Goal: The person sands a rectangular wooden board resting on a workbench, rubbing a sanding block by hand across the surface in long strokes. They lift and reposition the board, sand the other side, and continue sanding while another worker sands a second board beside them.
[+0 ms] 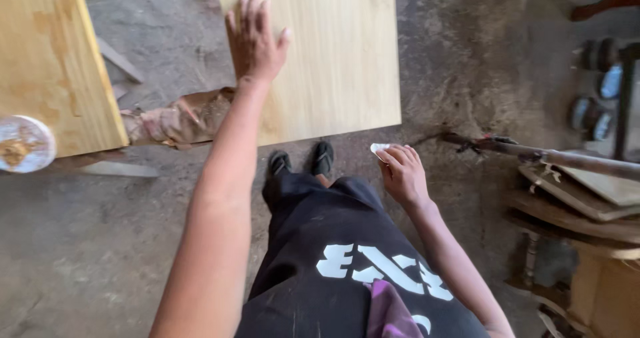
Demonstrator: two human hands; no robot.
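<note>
At the far left a second wooden board (50, 65) lies on the concrete floor (100, 245), its surface blotched with brownish smears, and a small round white lid or dish (23, 143) holding a dab of tan paste sits at its near corner. Between that board and the next one a crumpled, stained rag (177, 118) lies on the floor, with a thin offcut strip (119, 59) beyond it. The left hand (255, 41) reaches well forward of the body, fingers spread and palm laid flat on the pale plywood panel (333, 58); it presses near the panel's left edge, with the forearm crossing the near-left corner. The panel lies flat straight ahead of the person, its long axis seeming to run away from the viewer (the far end is cut off by the top of the frame, so its full length cannot be told), and its near edge stops just beyond the toes of the black shoes (301, 159). The right hand (402, 173) hangs lower and closer to the body, just off the panel's near-right corner and apart from it, fingers curled and pinching a small white scraper-like piece (379, 149). So the left hand is the one in contact with the panel, while the right holds its piece short of the near edge. Farther right, a long dark rod (553, 157) rests across stacked boards (587, 205), and dark wheels (593, 85) stand beyond.
</note>
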